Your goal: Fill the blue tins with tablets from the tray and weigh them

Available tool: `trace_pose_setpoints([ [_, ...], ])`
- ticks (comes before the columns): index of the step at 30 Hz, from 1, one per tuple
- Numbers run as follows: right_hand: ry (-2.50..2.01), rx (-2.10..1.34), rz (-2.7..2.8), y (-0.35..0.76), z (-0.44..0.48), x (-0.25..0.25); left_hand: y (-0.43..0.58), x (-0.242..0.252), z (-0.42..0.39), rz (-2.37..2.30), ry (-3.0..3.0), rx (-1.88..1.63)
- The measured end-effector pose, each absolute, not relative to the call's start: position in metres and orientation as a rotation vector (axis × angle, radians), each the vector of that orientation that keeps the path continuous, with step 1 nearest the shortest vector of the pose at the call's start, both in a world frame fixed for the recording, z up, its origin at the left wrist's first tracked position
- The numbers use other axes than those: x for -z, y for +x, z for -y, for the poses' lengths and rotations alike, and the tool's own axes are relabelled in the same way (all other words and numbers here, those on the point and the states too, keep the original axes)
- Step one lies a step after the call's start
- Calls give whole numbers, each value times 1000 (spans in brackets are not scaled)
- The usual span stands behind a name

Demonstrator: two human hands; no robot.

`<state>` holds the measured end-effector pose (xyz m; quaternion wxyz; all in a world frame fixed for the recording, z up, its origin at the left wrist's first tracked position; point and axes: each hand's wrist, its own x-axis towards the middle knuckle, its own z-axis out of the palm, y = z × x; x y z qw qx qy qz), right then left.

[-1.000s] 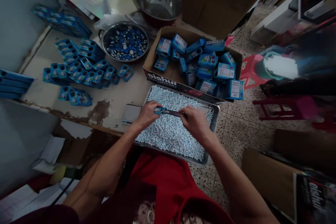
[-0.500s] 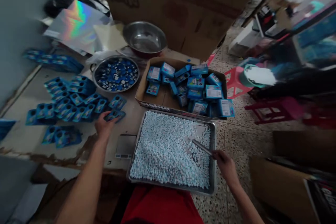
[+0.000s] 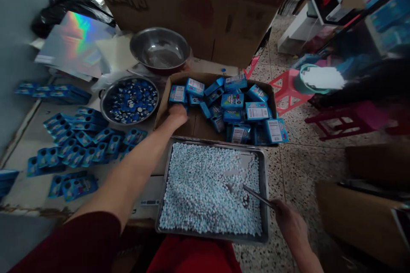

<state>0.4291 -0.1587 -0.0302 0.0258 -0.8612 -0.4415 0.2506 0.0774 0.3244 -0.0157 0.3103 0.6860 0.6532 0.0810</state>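
My left hand [image 3: 178, 114] is inside the left end of a shallow cardboard box [image 3: 194, 126], over the small blue printed cartons [image 3: 177, 94] there. It is blurred and its fingers point away from me, so their grip is hidden. My right hand [image 3: 290, 217] is closed round the handle of a metal spoon [image 3: 258, 196]. The spoon's far end dips into small pale blue and white pellets [image 3: 198, 187], which hide its tip. They fill most of a metal tray [image 3: 265, 213], leaving bare patches at its upper right.
Left of the tray stand rows of blue packs with round holes [image 3: 89, 153]. Behind them are a bowl of blue and silver discs [image 3: 131, 100] and a steel basin [image 3: 160, 51]. A big carton [image 3: 205, 13] rises at the back. Pink stools [image 3: 288, 89] stand right, on the floor.
My left hand has left the blue packs on the table and reached right into the cardboard box. The spoon in my right hand has shifted slightly right and down among the pellets.
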Motion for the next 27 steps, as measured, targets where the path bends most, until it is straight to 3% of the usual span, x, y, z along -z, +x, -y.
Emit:
trace_pose_setpoints([
  [4, -2595, -840, 1398, 412, 157, 48, 100, 42, -340, -1987, 1704, -25],
  [8, -2434, -1025, 1495, 372, 111, 76, 89, 23, -342, -1944, 1656, 183],
  [13, -2144, -1243, 1571, 311, 27, 102, 38, -41, -264, -1668, 1762, -422],
  [17, -2023, -1335, 1479, 278, -1, 118, 1, -68, -163, -1599, 1376, -758],
  [22, -1985, -1464, 1324, 291, 20, 113, -18, -27, -101, -1604, 565, -896],
  [27, -1807, -1642, 934, 308, 34, 55, -7, 30, -77, -1558, 98, -731],
])
